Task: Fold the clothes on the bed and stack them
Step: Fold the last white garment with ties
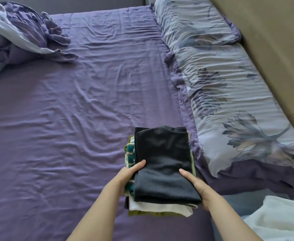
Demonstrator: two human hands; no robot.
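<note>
While both forearms reach forward, left hand [131, 173] and right hand [197, 187] grip the stack [162, 171], fingers curled underneath.

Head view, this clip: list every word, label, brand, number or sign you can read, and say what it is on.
None: no readable text anywhere in this view.
Black folded shirt on top of the stack: plain, no visible print or tag.
Teal patterned garment under it: pattern only, no letters.
Pillows: floral print, no writing.
Purple bedsheet: plain.

the black top [162, 162] hides most of the stack [156, 208]; both hands' fingers tuck beneath.
</note>
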